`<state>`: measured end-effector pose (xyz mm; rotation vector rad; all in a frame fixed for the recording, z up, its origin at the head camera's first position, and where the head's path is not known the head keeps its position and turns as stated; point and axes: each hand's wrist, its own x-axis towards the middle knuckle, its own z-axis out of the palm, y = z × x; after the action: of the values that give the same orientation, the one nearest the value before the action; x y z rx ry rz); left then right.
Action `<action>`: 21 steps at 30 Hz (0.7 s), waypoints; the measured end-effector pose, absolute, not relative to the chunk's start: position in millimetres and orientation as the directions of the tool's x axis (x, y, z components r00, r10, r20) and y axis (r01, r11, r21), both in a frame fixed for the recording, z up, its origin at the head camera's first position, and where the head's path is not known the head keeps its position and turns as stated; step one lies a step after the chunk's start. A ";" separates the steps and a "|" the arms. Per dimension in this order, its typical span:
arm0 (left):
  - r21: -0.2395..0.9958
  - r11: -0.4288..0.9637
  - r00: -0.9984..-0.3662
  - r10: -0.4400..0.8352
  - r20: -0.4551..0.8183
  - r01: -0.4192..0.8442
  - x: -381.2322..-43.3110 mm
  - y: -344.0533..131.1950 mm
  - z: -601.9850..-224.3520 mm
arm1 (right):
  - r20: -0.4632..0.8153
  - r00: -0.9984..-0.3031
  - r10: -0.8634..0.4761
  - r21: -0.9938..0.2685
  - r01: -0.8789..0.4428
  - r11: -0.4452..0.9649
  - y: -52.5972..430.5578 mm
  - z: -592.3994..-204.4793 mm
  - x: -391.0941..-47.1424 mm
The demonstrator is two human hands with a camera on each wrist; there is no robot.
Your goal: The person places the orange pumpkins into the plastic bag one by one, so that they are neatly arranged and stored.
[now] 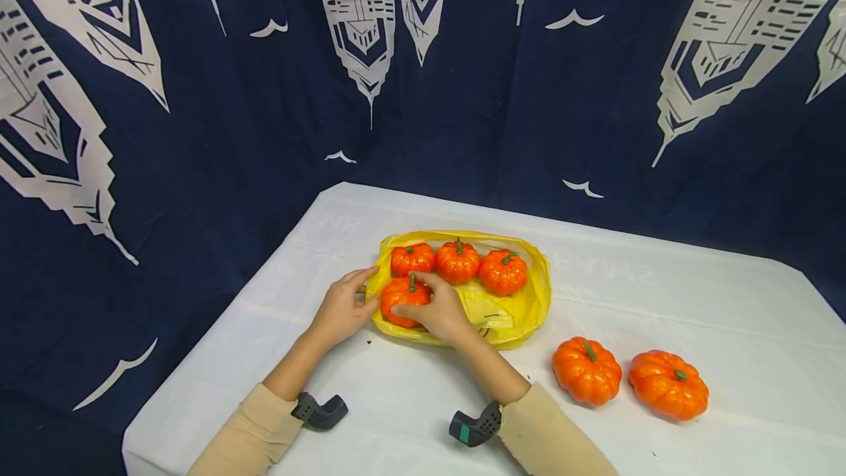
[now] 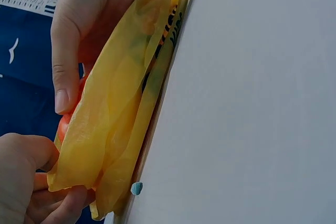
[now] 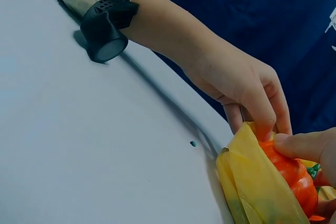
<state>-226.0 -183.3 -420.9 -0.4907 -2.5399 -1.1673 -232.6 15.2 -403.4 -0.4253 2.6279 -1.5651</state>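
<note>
There are six pumpkins (image 1: 669, 386), one bag (image 1: 539, 305), one table (image 1: 727, 300), two wrist cameras (image 1: 320, 413).

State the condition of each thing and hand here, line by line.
Yellow bag: open, four pumpkins inside
Front-left pumpkin: in the bag, gripped
Back-left pumpkin: in the bag, unheld
Back-middle pumpkin: in the bag, unheld
Back-right pumpkin: in the bag, unheld
Left loose pumpkin: on the table, unheld
Right loose pumpkin: on the table, unheld
Left hand: pinching the bag's rim
Right hand: gripping the front-left pumpkin
</note>
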 end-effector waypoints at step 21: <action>0.654 0.627 -0.895 0.177 0.410 0.424 -225.6 -183.6 -421.7 | 0.185 -0.951 -0.249 -0.865 -0.278 0.418 11.1 -418.6 -232.9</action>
<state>-225.6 -183.6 -421.7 -0.4838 -2.5447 -1.1392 -232.9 11.1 -418.6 -0.4952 2.6693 -1.6361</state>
